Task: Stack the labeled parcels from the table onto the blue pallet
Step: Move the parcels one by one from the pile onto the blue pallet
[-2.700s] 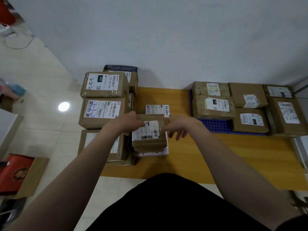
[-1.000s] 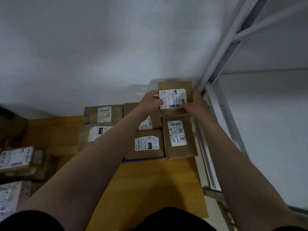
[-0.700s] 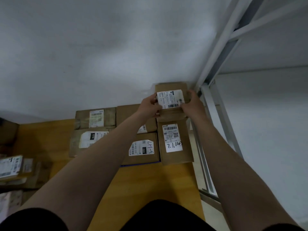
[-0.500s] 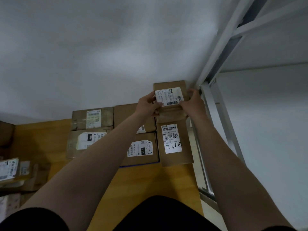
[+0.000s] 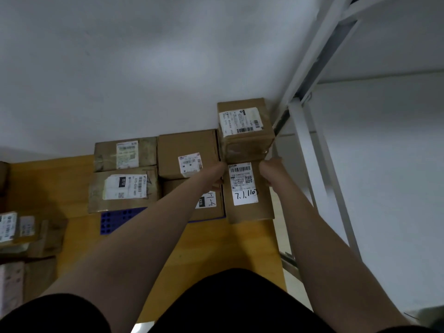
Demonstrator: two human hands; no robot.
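Your small parcel (image 5: 245, 131) sits atop the far-right stack on the blue pallet (image 5: 115, 221), against the grey wall (image 5: 120, 68) and beside a white rack frame (image 5: 310, 150); your left hand (image 5: 217, 175) and right hand (image 5: 270, 173) flank the long parcel (image 5: 247, 212) nearer you; whether the fingers grasp it, I cannot tell; more parcels (image 5: 14, 231) sit left on the wooden counter (image 5: 216, 246).

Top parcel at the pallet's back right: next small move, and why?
Probably draw both hands back and turn to the parcels at the left of the table. The top parcel rests on the stack by the wall, and the left hand and right hand sit just below it with no grip on it.
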